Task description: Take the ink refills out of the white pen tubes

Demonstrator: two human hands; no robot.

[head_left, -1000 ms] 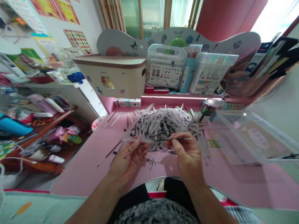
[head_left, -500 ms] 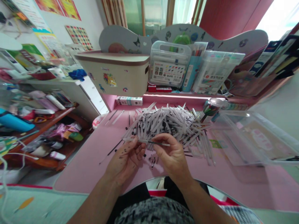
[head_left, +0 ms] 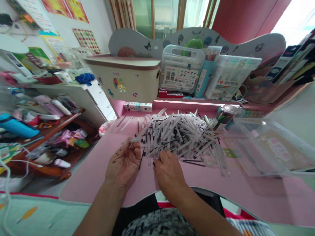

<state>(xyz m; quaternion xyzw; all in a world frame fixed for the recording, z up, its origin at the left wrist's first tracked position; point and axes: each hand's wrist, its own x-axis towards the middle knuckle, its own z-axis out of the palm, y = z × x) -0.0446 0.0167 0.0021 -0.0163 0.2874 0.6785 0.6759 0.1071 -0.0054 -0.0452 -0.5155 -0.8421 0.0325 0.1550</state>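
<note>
The pink counter [head_left: 86,177] carries the pen pile [head_left: 177,131], just beyond both hands. The right hand [head_left: 169,167] has parted from the left and dropped to the pile's near edge, fingers curled (around what, I cannot tell). The left hand [head_left: 124,164], palm up, now pinches a pale tube [head_left: 135,140] alone; two-handed handling seems paused. A black bit [head_left: 154,164] lies beside the right fingers.

Far middle, marker case [head_left: 181,70]: label [head_left: 179,78] with barcode [head_left: 188,86], words too blurred for me. Right of it, pen box [head_left: 222,77]: Chinese characters, I can't read them surely.
</note>
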